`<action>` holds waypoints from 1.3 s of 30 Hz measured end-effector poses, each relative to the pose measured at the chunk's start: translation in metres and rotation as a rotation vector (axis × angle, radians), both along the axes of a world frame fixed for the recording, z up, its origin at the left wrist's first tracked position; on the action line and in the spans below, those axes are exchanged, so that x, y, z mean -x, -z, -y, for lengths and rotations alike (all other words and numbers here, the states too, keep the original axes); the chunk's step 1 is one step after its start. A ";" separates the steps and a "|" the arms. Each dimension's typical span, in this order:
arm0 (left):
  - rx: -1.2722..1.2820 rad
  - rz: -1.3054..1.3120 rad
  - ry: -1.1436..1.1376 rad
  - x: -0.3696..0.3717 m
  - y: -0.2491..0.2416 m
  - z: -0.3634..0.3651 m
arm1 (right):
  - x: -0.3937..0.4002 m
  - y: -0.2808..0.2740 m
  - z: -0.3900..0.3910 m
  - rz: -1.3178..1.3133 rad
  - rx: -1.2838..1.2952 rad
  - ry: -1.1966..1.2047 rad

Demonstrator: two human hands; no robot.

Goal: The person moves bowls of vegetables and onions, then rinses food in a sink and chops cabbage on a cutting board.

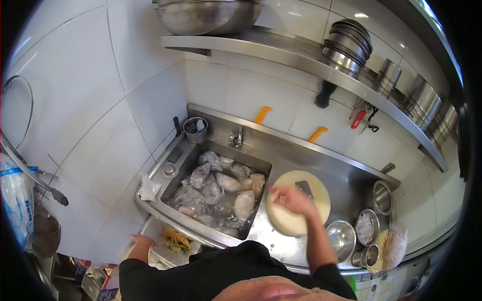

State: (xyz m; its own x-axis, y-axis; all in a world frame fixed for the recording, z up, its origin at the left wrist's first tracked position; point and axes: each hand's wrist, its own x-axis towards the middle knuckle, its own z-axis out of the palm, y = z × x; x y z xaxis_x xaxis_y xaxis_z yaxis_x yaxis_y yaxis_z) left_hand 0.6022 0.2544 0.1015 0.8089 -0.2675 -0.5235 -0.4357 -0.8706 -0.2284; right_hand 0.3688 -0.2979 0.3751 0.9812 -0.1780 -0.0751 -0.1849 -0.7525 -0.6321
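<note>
My right hand (292,199) is above the round, pale cutting board (284,224), blurred by motion, its fingers pointing left toward the sink. Beside it on the board lies a dark, flat blade (304,188), partly covered by the hand. My left hand (142,240) is low on the left, at the rim of a bin (168,257) holding yellow and green scraps (176,241). Its fingers are small and partly hidden. Between my hands, the steel sink (267,173) holds water and several pieces of pale meat (244,203), some in clear plastic bags (201,175).
A faucet (238,137) and a steel cup (195,131) stand behind the sink. Right of the board are steel bowls (342,239), a bowl of white bits (366,227) and a plastic bag (396,247). Overhead, a shelf (281,50) carries pots. Yellow handles (318,134) stick up at the backsplash.
</note>
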 end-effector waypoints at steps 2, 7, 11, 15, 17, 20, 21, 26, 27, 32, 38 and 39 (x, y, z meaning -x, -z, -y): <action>0.024 0.073 0.020 -0.019 0.024 -0.001 | -0.040 -0.113 -0.011 0.419 0.097 0.035; 0.246 -0.109 -0.185 -0.042 -0.059 0.047 | -0.172 -0.315 -0.037 1.183 0.222 -0.056; 0.844 -0.136 -0.216 -0.040 -0.089 0.044 | -0.275 -0.407 -0.053 1.376 0.805 -0.025; 0.824 -0.313 -0.324 -0.047 -0.130 0.065 | -0.348 -0.446 -0.061 1.018 0.910 0.005; 0.636 -0.043 -0.176 -0.035 -0.116 0.064 | -0.359 -0.455 -0.076 0.661 0.902 0.074; 0.641 -0.080 -0.183 -0.018 -0.114 0.056 | -0.370 -0.452 -0.075 0.761 0.837 0.152; 0.624 -0.180 -0.159 -0.022 -0.114 0.051 | -0.370 -0.452 -0.072 0.758 0.856 0.100; 0.837 -0.280 -0.083 -0.049 -0.169 0.041 | -0.351 -0.461 -0.068 0.830 1.032 -0.001; 0.982 -0.223 -0.094 -0.056 -0.185 0.038 | -0.345 -0.461 -0.069 0.865 1.059 -0.003; 1.406 0.185 0.002 -0.078 -0.374 0.063 | -0.314 -0.465 -0.067 1.029 1.056 0.151; 1.529 0.701 0.579 -0.123 -0.542 0.148 | -0.302 -0.466 -0.053 1.241 0.988 0.212; 1.554 0.672 0.641 -0.134 -0.564 0.171 | -0.301 -0.467 -0.050 1.296 1.049 0.187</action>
